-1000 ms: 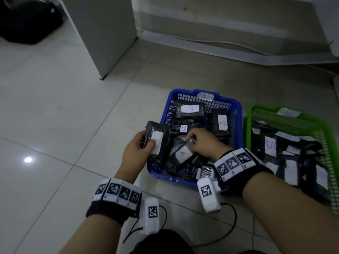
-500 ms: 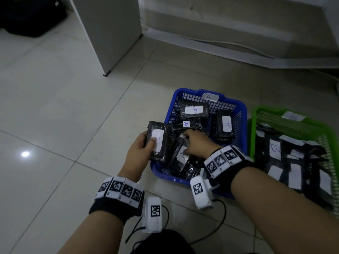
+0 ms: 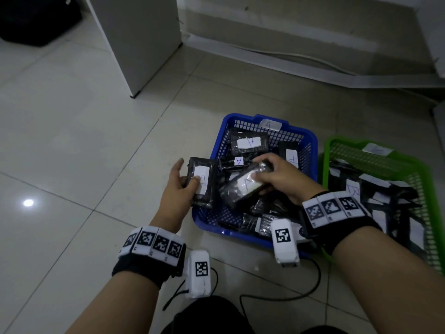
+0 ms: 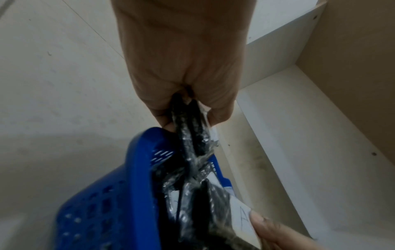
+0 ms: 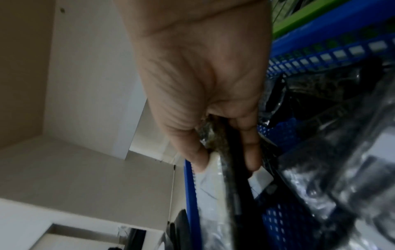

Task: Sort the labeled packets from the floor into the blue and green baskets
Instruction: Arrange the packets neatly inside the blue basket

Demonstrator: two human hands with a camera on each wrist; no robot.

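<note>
A blue basket [image 3: 309, 141] tagged A holds several black packets with white A labels. To its right a green basket [image 3: 375, 145] holds packets labeled B. My left hand [image 3: 183, 182] grips a black packet [image 3: 207, 189] with an A label upright at the blue basket's left rim [image 4: 138, 160], thumb on the label. My right hand [image 3: 277, 174] grips another A-labeled packet [image 3: 238, 189], tilted over the blue basket, thumb on its white label. In the right wrist view the right hand's fingers [image 5: 250, 152] curl round that packet's [image 5: 233, 194] edge.
A white cabinet [image 3: 139, 44] stands on the tiled floor at the back left, with a dark bag [image 3: 36, 20] in the far left corner. A wall base with a thin cable [image 3: 301, 56] runs behind the baskets. Black cords [image 3: 289, 295] lie near my wrists.
My right hand has lifted its A packet higher and turned it over the blue basket. The left hand's fingers have loosened a little round its packet at the rim.
</note>
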